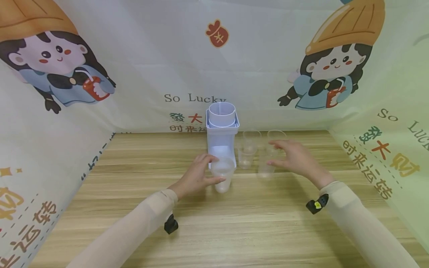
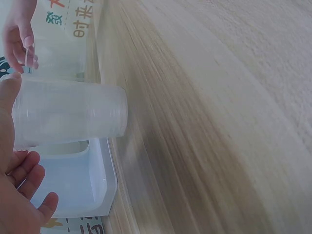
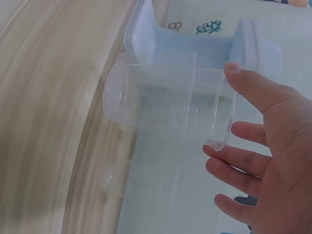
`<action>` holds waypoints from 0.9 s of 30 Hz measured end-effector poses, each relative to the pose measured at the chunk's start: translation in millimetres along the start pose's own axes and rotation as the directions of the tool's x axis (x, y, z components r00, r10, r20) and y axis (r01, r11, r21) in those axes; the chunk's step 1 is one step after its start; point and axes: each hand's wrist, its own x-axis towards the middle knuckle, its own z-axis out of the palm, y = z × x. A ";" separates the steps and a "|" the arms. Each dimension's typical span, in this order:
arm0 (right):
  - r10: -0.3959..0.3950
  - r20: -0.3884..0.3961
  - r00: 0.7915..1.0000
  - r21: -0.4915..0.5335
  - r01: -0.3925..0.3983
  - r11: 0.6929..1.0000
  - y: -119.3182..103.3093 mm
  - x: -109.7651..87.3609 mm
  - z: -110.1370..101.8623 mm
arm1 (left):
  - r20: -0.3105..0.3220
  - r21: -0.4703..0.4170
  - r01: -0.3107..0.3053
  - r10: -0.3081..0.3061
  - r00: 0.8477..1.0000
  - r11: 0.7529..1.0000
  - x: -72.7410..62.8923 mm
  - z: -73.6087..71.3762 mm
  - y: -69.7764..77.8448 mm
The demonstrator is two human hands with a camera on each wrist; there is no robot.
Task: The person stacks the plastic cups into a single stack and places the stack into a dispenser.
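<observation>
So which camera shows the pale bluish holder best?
The head view: the holder stands upright, round top to foot, though a frosted cup overlaps its lower front. The left wrist shows only part behind that cup; the right wrist, part behind a clearer cup.

Wood-grain tabletop (image 1: 234, 230), pale cartoon-printed cloth walls (image 1: 151, 44)

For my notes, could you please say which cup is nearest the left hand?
The leftmost cup, in front of the pale holder; others are further right.
</observation>
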 end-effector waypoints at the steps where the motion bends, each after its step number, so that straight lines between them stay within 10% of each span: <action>1: -0.003 0.001 1.000 -0.004 0.003 1.000 -1.7 0.2 0.0 | -0.001 0.000 0.000 0.000 1.000 1.000 0.1 0.1 -0.2; 27: -0.151 -0.003 0.989 -0.034 0.151 0.988 -40.7 7.9 7.0 | -0.002 0.001 0.003 -0.003 1.000 1.000 0.2 0.8 -1.1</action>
